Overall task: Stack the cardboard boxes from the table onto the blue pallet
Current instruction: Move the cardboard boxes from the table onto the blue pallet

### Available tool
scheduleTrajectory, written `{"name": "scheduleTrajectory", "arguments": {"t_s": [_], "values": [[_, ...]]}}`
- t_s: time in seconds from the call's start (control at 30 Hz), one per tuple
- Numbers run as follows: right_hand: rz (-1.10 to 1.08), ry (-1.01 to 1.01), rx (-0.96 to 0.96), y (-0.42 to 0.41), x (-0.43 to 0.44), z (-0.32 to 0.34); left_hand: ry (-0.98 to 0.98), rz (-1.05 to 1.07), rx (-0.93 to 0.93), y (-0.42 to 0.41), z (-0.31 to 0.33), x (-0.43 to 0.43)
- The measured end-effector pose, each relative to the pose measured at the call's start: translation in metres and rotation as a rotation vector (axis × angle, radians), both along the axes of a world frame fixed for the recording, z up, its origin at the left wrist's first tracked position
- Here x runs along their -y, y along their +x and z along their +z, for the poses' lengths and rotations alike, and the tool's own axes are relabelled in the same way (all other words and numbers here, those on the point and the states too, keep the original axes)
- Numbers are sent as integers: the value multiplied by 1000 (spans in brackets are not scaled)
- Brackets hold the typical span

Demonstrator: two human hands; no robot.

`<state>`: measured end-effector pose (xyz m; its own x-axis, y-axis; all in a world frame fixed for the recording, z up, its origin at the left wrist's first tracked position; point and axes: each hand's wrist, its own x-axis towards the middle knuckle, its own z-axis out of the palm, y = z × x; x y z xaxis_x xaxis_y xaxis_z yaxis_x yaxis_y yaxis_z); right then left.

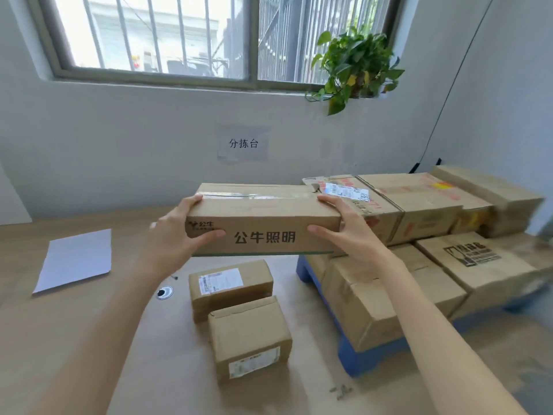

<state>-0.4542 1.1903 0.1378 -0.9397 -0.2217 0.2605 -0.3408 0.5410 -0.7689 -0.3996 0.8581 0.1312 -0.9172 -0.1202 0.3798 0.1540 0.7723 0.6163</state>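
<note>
2 hands, left (176, 232) and right (344, 227), fingers clamping long box (263, 220) ends, long axis running left-right, level above table (89, 339).

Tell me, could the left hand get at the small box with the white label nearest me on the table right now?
Probably not yet. The left hand and right hand both grip the ends of the long box, held in the air. The nearest small box lies uncovered below, so the path looks free once the left hand lets go.

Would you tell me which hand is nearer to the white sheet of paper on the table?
Left. The left hand grips the long box's end on the paper's side; the right hand grips the far end.
</note>
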Motion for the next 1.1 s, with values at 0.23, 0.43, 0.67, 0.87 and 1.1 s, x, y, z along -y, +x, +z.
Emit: {"name": "scheduleTrajectory", "arguments": {"t_s": [0.23,0.43,0.67,0.87,1.1], "values": [[-38,34,53,3,-168,-14,70,-66,-21,-1,-30,-162],[58,19,131,-8,-277,-37,104,-24,16,0,-63,-275],[133,46,198,-40,-340,-68,89,76,97,-3,-95,-351],[178,120,241,-51,-359,-92,66,134,121,4,-114,-380],[190,140,195,-57,-363,-108,31,177,116,8,-118,-391]]}}
